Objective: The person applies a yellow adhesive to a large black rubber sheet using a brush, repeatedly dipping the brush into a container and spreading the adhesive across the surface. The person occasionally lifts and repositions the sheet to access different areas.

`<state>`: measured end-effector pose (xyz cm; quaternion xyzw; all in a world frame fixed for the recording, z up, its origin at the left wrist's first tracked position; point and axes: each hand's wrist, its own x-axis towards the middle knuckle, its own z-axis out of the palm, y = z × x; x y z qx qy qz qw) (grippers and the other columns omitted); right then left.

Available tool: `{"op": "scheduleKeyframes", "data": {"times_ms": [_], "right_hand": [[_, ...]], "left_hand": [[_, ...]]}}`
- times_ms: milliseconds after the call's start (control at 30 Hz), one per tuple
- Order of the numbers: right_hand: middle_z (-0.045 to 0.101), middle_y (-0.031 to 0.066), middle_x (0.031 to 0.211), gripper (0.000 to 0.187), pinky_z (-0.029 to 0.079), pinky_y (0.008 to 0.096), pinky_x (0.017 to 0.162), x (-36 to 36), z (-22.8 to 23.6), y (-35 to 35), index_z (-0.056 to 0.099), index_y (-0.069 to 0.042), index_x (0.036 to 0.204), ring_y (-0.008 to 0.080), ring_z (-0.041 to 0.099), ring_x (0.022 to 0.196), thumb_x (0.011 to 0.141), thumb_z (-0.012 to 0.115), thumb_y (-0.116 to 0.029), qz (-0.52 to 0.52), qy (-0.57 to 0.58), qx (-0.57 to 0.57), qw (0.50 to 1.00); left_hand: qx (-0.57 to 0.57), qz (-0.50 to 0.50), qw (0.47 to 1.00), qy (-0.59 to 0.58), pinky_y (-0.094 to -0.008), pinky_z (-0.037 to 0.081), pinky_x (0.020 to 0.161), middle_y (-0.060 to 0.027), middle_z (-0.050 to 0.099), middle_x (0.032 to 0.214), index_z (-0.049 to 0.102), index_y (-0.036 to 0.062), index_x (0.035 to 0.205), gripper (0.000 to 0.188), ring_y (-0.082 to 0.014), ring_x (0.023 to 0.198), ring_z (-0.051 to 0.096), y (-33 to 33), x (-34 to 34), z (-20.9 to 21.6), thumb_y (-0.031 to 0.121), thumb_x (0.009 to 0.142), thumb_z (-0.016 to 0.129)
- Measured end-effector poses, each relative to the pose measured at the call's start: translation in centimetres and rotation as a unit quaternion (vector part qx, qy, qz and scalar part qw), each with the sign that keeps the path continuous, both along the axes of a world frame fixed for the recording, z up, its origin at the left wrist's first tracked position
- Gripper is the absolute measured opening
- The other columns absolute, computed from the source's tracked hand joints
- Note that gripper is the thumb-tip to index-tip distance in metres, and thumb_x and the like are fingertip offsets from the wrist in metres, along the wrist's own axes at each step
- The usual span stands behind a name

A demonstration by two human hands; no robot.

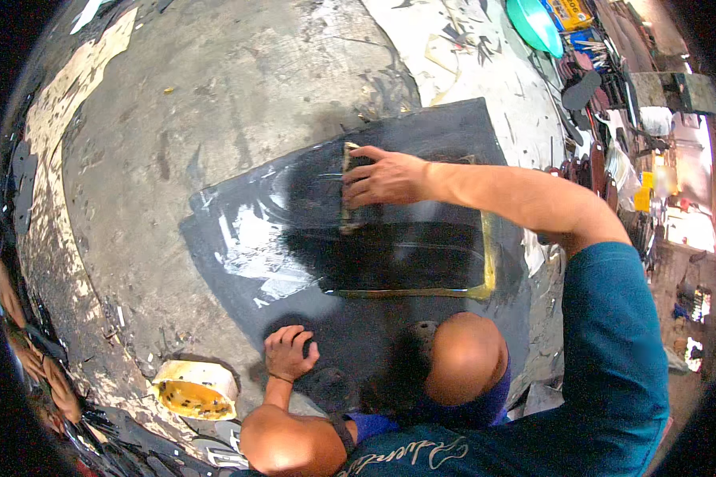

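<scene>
A large black sheet (422, 318) lies on the floor in front of me, with a wet, glossy patch and whitish smears (254, 246) on its left part. My right hand (386, 176) reaches across from the right and grips a long, narrow flat spreader (348, 219), whose edge rests on the sheet. Yellowish residue (485, 274) lines the right and lower borders of the glossy area. My left hand (289, 354) is set down on the sheet's near left edge, fingers bent a little and apart, holding nothing.
A whitish tub (192, 389) with yellow inside stands on the floor at lower left. At the far right are a green basin (535, 25), a yellow box (569, 12) and piled dark pieces (582, 91). My bare knee (468, 358) is bent beside the sheet.
</scene>
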<state>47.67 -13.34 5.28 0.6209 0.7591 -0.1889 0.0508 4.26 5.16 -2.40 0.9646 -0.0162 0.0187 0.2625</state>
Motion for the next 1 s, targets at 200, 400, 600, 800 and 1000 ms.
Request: {"op": "scheduleKeyframes", "data": {"times_ms": [200,400,600,800,1000], "right_hand": [[0.06,-0.0084,0.133,0.057,0.025,0.0455,0.113,6.0,0.8,-18.6,0.062,-0.026,0.126,0.0162,0.048,0.132,0.073,0.065,-0.007,-0.179,-0.043,-0.093,0.978],[0.059,-0.006,0.137,0.061,0.028,0.0481,0.111,-2.3,-0.6,-32.8,0.061,-0.026,0.128,0.0158,0.047,0.134,0.072,0.059,-0.002,-0.378,-0.055,-0.069,0.922],[0.058,-0.0039,0.138,0.054,0.027,0.0502,0.113,-12.8,0.7,-39.0,0.061,-0.022,0.129,0.0157,0.049,0.133,0.078,0.057,-0.005,-0.512,0.033,-0.094,0.853],[0.058,0.0144,0.125,0.065,0.047,0.0512,0.099,-26.9,-2.0,-39.4,0.055,-0.026,0.139,0.0367,0.056,0.12,0.079,0.061,-0.002,-0.64,-0.084,0.108,0.756],[0.066,0.0238,0.106,0.037,0.051,0.0454,0.089,-29.0,-1.7,-39.4,0.065,-0.001,0.117,0.0389,0.064,0.102,0.089,0.065,-0.025,-0.919,-0.101,0.082,0.372]], "left_hand": [[0.026,-0.005,1.0,0.009,-0.0463,0.041,0.093,0.0009,0.053,0.113,0.059,0.0228,0.1,0.029,-0.0246,0.111,0.051,-0.4,-0.1,-0.2,0.032,0.075,0.07],[0.072,-0.03,0.997,-0.001,-0.0487,0.037,0.095,-0.0062,0.049,0.118,0.059,0.0188,0.097,0.03,-0.0329,0.111,0.048,1.0,-1.7,-1.4,0.033,0.073,0.067],[0.009,-0.009,1.0,0.026,-0.0501,0.036,0.096,-0.0092,0.046,0.119,0.056,0.0135,0.106,0.032,-0.0334,0.113,0.045,0.6,-1.8,-1.3,0.027,0.078,0.066],[0.059,-0.044,0.997,-0.001,-0.0521,0.036,0.097,-0.01,0.047,0.119,0.055,0.0131,0.109,0.033,-0.0336,0.116,0.044,0.3,-1.0,-1.1,0.025,0.08,0.065],[0.077,-0.081,0.993,-0.023,-0.0508,0.035,0.1,-0.0086,0.046,0.121,0.052,0.0146,0.111,0.035,-0.0322,0.119,0.042,0.2,-0.7,-1.1,0.026,0.08,0.065]]}}
